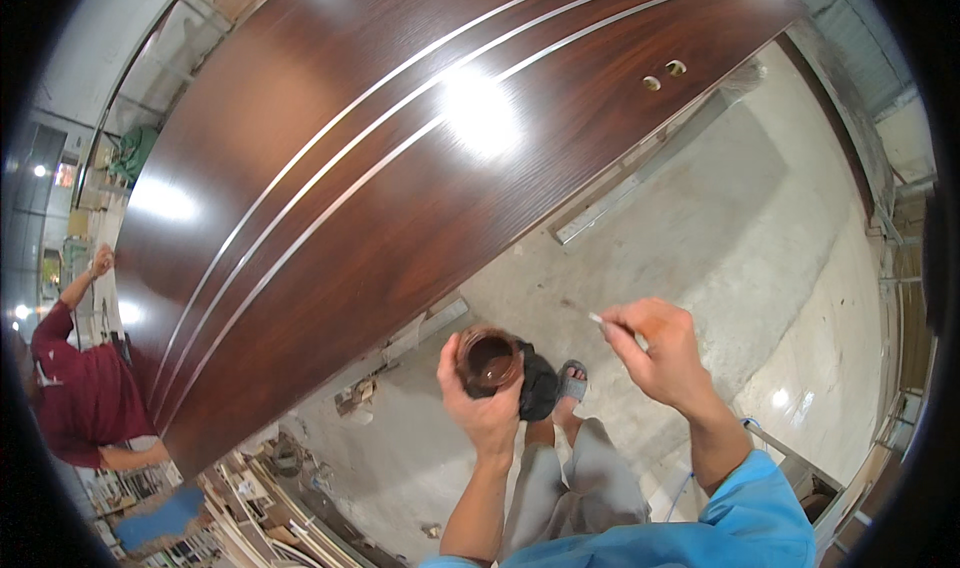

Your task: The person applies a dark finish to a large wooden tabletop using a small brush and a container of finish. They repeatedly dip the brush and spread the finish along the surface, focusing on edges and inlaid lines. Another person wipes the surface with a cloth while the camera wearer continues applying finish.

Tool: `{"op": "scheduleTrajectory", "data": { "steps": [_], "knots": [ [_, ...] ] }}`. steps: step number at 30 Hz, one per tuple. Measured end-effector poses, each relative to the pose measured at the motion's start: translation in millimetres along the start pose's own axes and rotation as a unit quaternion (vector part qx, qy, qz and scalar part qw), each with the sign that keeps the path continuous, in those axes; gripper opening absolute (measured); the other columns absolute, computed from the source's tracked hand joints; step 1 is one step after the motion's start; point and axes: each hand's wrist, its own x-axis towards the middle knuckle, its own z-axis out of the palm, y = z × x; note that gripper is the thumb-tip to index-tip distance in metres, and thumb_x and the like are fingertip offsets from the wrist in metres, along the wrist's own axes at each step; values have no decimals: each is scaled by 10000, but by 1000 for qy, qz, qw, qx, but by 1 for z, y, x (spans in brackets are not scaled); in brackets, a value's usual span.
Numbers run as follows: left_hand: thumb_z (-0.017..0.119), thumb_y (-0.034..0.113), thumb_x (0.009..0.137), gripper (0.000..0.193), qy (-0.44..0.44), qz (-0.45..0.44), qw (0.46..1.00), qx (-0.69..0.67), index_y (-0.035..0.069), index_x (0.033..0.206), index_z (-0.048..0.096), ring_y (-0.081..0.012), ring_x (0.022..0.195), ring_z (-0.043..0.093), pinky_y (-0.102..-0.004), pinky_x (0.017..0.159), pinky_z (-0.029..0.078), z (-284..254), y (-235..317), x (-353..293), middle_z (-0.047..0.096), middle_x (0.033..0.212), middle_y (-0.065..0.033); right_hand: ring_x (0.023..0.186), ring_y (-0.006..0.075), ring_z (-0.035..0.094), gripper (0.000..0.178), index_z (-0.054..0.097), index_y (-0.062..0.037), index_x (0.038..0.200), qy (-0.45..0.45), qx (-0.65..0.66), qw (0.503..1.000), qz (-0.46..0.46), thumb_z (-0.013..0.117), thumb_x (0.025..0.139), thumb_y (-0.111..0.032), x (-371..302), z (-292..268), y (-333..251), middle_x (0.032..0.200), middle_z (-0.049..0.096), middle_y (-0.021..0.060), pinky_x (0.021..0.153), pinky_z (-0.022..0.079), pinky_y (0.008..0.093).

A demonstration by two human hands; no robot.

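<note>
Round jar (464,354) w/ dk-brown liquid (492,364) gripped by L fingers (449,368), white stick (595,317) by R fingers (626,342); glossy brown wood-grain 3-striped panel (450,238) seen over grey floor (630,258).

A: "You wore a bright blue shirt (640,547), didn't you?"

B: "You did, and its loose, creased right sleeve (760,500) ended near the elbow, leaving your right forearm (722,448) bare. Your left hand (485,420) and right hand (657,351) were bare too."

A: "And below?"

B: "You had on light grey shorts (612,471) and a grey, open-toed sandal (571,391) with a broad strap."
</note>
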Motion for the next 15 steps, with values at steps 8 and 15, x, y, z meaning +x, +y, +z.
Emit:
{"op": "scheduleTrajectory", "data": {
  "steps": [8,15],
  "knots": [
    [868,45,746,776,-45,-31,994,94,-12,1402,456,-222,1124,623,-339,1005,485,-7,-11,7,619,1225,-132,644,76,579,109,685,20,1008,200,122,966,109,628,955,-56,47,38,54,757,692,43,588,457,249],
    [869,48,741,727,-31,-47,990,127,-35,1359,495,-227,1099,626,-341,1005,475,-6,-29,10,634,1198,-135,653,223,657,139,695,2,1020,243,123,952,137,672,917,-90,67,30,90,789,704,127,620,505,324]
  ]
}}
